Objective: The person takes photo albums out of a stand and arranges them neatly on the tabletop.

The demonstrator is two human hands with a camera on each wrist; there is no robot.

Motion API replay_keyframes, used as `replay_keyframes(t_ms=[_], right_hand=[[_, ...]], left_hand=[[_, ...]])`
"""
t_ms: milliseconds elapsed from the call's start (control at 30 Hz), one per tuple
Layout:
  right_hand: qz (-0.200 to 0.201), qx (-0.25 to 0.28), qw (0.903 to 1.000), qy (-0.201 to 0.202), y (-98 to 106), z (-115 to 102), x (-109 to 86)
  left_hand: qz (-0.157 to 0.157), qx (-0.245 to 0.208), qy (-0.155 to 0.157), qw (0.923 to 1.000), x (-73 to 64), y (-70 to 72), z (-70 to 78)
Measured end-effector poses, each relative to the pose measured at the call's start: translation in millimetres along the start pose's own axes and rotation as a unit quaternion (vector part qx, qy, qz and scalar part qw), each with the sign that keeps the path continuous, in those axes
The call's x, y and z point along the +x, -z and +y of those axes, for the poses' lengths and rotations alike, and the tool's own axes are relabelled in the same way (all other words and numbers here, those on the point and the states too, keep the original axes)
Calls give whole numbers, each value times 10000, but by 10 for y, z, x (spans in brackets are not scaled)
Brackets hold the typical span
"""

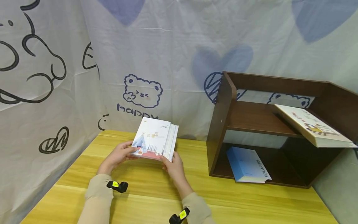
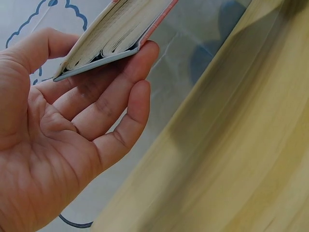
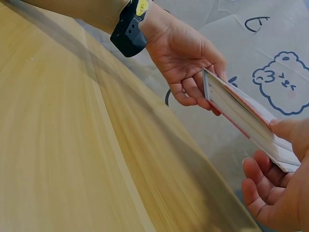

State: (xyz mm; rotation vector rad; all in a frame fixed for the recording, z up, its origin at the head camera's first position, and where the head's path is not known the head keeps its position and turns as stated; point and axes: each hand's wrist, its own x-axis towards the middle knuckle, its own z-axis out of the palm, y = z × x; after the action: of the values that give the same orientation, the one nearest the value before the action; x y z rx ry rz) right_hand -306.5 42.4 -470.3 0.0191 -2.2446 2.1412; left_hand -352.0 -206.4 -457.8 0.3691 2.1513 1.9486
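Observation:
A small stack of thin books (image 1: pixel 155 140) with a pale cover showing a tent drawing is held tilted above the wooden table (image 1: pixel 145 189). My left hand (image 1: pixel 129 153) pinches its near left corner, thumb on top and fingers beneath, as the left wrist view shows with the books (image 2: pixel 113 36) resting on the fingers (image 2: pixel 130 72). My right hand (image 1: pixel 168 161) grips the near right corner. In the right wrist view the books (image 3: pixel 244 112) run between the left hand (image 3: pixel 193 79) and the right hand (image 3: pixel 273 159), whose thumb lies on the top cover.
A dark brown two-level shelf (image 1: pixel 222 124) stands on the table at the right. A blue book marked POLAROID (image 1: pixel 247 165) lies in its lower level, and a pale book (image 1: pixel 313 126) leans in the upper one. Printed cloth (image 1: pixel 139 62) hangs behind and to the left.

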Motion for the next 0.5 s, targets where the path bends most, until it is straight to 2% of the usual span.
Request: replay_keyframes(t_ms=[500], right_hand=[[68, 79, 9999, -100, -147, 32, 3]], left_hand=[[100, -22, 78, 9999, -45, 125, -72]])
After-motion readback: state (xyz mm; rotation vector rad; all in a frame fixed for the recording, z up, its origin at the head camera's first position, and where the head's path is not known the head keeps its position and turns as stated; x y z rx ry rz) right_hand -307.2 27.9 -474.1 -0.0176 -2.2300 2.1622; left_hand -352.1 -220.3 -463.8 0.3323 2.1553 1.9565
